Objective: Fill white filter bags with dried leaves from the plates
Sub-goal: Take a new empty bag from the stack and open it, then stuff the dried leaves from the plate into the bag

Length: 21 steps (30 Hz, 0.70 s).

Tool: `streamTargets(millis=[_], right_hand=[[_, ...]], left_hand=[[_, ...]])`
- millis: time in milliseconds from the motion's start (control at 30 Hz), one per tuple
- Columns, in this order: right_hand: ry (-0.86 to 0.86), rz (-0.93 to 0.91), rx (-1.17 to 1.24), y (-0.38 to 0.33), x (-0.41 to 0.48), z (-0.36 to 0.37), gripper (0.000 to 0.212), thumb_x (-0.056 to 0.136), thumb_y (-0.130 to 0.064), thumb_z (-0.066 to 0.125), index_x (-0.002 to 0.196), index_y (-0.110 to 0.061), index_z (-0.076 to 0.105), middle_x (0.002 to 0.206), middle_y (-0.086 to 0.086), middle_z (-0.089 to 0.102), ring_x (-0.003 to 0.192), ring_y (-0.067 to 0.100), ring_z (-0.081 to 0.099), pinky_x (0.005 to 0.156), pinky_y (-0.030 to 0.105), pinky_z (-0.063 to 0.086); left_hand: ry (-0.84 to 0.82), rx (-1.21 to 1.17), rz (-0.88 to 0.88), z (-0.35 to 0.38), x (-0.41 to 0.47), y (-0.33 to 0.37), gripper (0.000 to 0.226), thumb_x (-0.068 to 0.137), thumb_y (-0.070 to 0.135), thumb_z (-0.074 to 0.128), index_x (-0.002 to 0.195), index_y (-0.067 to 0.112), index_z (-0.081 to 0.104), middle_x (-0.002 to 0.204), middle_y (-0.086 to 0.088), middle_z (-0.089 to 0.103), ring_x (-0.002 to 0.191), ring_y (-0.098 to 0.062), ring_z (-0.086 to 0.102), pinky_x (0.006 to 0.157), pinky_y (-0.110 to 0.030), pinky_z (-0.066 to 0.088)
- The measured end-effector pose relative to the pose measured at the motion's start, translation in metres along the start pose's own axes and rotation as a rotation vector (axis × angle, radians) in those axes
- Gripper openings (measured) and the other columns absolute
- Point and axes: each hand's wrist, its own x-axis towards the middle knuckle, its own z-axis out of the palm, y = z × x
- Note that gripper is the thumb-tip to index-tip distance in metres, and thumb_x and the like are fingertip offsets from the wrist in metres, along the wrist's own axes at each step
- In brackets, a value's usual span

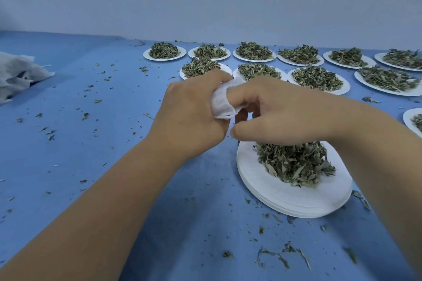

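My left hand [191, 116] grips a small white filter bag [225, 102] at the middle of the blue table. My right hand [285, 109] meets it from the right, with fingers curled on the bag's edge and one finger tucked into its mouth. Just below my right hand a stack of white plates [274, 196] carries a heap of dried green leaves [294, 164]. The inside of the bag is hidden by my fingers.
Two rows of white plates with leaf heaps [253, 51] [317, 77] stand at the back and right. A pile of white filter bags [16, 75] lies at the far left. Loose leaf bits [274, 255] litter the blue cloth [91, 143]. A wall runs behind.
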Motion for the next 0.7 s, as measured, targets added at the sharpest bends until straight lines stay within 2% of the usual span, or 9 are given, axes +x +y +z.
streamTargets(millis=[33,100,200,267,333,367,433,533,700], right_hand=[[0.025,-0.007,0.003,0.001,-0.001,-0.001,0.016,0.084,-0.005,0.061,0.093,-0.012,0.071,0.073,-0.002,0.059,0.059,0.009,0.046,0.055,0.018,0.037],[0.187,0.027,0.09,0.003,-0.006,-0.007,0.025,0.085,-0.004,0.06,0.093,-0.02,0.078,0.064,-0.012,0.062,0.049,0.002,0.044,0.049,0.011,0.034],[0.465,0.07,0.086,0.014,-0.023,-0.012,0.018,0.088,-0.013,0.064,0.087,-0.025,0.077,0.074,-0.014,0.068,0.049,0.003,0.048,0.049,0.011,0.036],[0.392,0.174,-0.055,0.024,-0.039,-0.012,0.008,0.09,-0.039,0.065,0.095,-0.037,0.07,0.101,-0.026,0.066,0.07,0.002,0.06,0.058,0.01,0.039],[0.197,0.29,-0.178,0.034,-0.057,-0.01,0.033,0.082,-0.066,0.064,0.113,-0.056,0.058,0.127,-0.036,0.053,0.108,-0.016,0.052,0.08,0.013,0.039],[0.13,0.314,-0.182,0.038,-0.064,-0.008,0.046,0.076,-0.077,0.062,0.119,-0.063,0.051,0.134,-0.038,0.047,0.119,-0.018,0.045,0.09,0.018,0.039],[0.057,0.313,-0.176,0.041,-0.074,-0.002,0.064,0.066,-0.09,0.057,0.125,-0.071,0.041,0.136,-0.045,0.04,0.126,-0.021,0.037,0.094,0.021,0.037],[0.059,0.247,-0.207,0.044,-0.077,0.011,0.068,0.069,-0.087,0.058,0.131,-0.067,0.039,0.134,-0.049,0.039,0.123,-0.027,0.034,0.09,0.013,0.036],[0.179,0.193,-0.228,0.05,-0.076,0.024,0.043,0.084,-0.06,0.068,0.125,-0.051,0.057,0.118,-0.035,0.058,0.112,-0.015,0.05,0.087,0.003,0.039]], left_hand=[[0.013,0.029,-0.002,0.0,-0.001,0.0,0.034,0.072,0.022,0.069,0.105,0.027,0.065,0.078,0.007,0.066,0.072,-0.016,0.061,0.066,-0.036,0.052],[0.013,0.119,-0.008,0.0,-0.001,-0.002,0.028,0.074,0.017,0.065,0.1,0.027,0.064,0.074,0.007,0.062,0.07,-0.019,0.058,0.067,-0.035,0.05],[-0.034,0.245,0.001,0.0,-0.001,-0.003,0.035,0.074,0.014,0.063,0.107,0.027,0.062,0.078,0.014,0.053,0.075,-0.024,0.054,0.077,-0.035,0.041],[-0.039,0.296,0.03,0.0,-0.001,-0.004,0.037,0.073,0.01,0.065,0.106,0.025,0.059,0.08,0.016,0.046,0.074,-0.02,0.042,0.08,-0.033,0.033],[-0.047,0.319,0.045,0.001,-0.002,-0.002,0.034,0.071,0.008,0.065,0.1,0.023,0.057,0.073,0.016,0.042,0.071,-0.016,0.034,0.079,-0.033,0.03],[-0.058,0.326,0.053,0.001,-0.003,-0.001,0.033,0.071,0.008,0.065,0.098,0.023,0.056,0.07,0.017,0.041,0.068,-0.016,0.032,0.078,-0.034,0.029],[-0.093,0.33,0.058,0.004,-0.005,0.004,0.032,0.071,0.01,0.066,0.095,0.025,0.051,0.067,0.02,0.037,0.062,-0.008,0.028,0.075,-0.033,0.026],[-0.128,0.322,0.062,0.007,-0.008,0.008,0.038,0.073,0.013,0.065,0.095,0.03,0.039,0.065,0.018,0.038,0.067,0.008,0.023,0.074,-0.034,0.023],[-0.206,0.31,0.085,0.01,-0.009,0.008,0.04,0.075,0.024,0.063,0.104,0.03,0.036,0.077,0.006,0.06,0.064,-0.002,0.04,0.08,-0.034,0.026]])
